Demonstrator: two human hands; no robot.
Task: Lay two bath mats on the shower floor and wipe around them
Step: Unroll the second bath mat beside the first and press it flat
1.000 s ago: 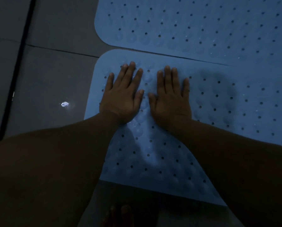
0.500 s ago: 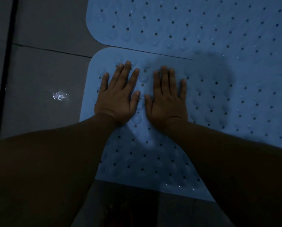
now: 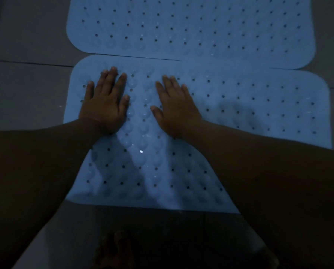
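Observation:
Two light blue perforated bath mats lie flat on the dark tiled shower floor. The near mat (image 3: 259, 105) spreads across the middle, and the far mat (image 3: 191, 26) lies beyond it, their long edges meeting. My left hand (image 3: 106, 105) presses palm-down on the near mat's far left part, fingers spread. My right hand (image 3: 176, 107) lies flat on the same mat a short gap to the right. Neither hand holds anything.
Grey floor tiles (image 3: 26, 90) with a grout line run along the left. A dark strip of floor borders the near mat's front edge, where my bare toes (image 3: 117, 247) show dimly. The scene is dim.
My hands have drawn apart on the near mat, the right one sliding to the right. The view has shifted so more of both mats shows on the right.

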